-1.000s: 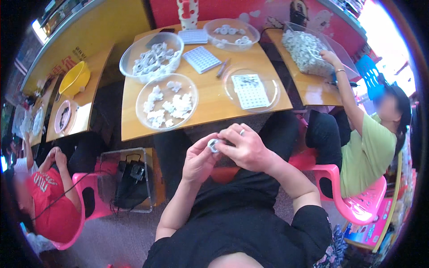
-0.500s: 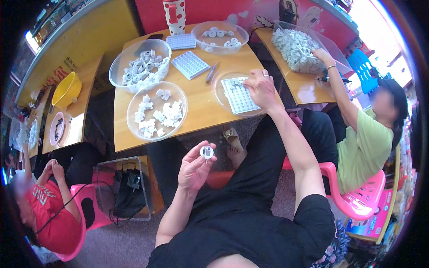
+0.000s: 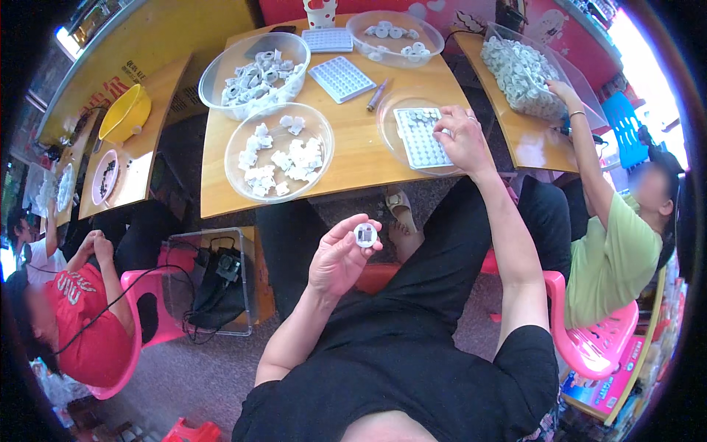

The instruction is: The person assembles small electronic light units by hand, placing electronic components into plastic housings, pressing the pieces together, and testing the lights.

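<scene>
wooden table | on it: clear bowls, white grid trays, pen, cup

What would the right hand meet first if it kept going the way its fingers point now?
The right hand already hovers at the white grid tray inside the clear dish; its fingertips would probably land on that tray, though the remaining height is unclear.

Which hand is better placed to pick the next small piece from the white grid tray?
Right: the right hand already rests on the grid tray, while the left hand holds a small round part above the lap.
</scene>
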`<state>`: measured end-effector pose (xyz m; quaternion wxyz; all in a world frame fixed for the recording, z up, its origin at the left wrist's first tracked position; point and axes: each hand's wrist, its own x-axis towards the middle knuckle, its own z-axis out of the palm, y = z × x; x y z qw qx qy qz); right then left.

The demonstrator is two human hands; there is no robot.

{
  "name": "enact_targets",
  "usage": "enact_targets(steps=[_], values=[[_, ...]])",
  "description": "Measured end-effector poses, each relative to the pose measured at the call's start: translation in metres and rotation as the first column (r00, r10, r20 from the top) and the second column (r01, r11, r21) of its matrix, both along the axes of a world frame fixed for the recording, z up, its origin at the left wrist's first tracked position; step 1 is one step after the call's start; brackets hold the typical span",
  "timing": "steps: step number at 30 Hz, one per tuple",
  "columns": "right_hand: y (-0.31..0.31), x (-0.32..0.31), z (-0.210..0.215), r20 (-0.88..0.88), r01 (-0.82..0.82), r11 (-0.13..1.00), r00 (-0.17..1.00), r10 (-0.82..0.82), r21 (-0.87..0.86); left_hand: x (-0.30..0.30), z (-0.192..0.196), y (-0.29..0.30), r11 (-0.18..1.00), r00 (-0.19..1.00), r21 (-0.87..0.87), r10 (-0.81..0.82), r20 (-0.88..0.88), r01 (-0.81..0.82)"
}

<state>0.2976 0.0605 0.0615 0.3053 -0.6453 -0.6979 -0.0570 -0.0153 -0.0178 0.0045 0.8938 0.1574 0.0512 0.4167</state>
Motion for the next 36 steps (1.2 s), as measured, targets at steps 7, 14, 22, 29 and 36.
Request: enact_targets(steps=[7, 14, 22, 29, 36], values=[[-0.045, -0.06, 0.025, -0.243, -0.227, 0.971, 0.94, 0.239, 0.073, -0.001, 0.003, -0.001, 0.999, 0.998, -0.048, 0.0, -0.058, -0.002], [-0.107, -0.141, 0.024, -0.104, -0.472, 0.857, 0.861, 0.499, 0.204, 0.001, 0.004, -0.006, 1.0, 0.995, 0.0, 0.01, -0.103, -0.01], [-0.112, -0.15, 0.034, 0.0, -0.515, 0.837, 0.852, 0.523, 0.184, 0.0, 0.013, -0.01, 0.99, 0.986, 0.127, 0.074, -0.152, -0.055], [-0.108, -0.147, 0.034, -0.305, -0.531, 0.848, 0.807, 0.505, 0.001, 0.0, 0.006, -0.013, 0.976, 0.979, 0.2, 0.124, -0.164, -0.09], [-0.101, -0.125, 0.029, -0.745, -0.591, 0.799, 0.583, 0.324, -0.114, 0.001, 0.007, -0.011, 0.994, 0.993, 0.108, 0.034, -0.11, -0.021]])
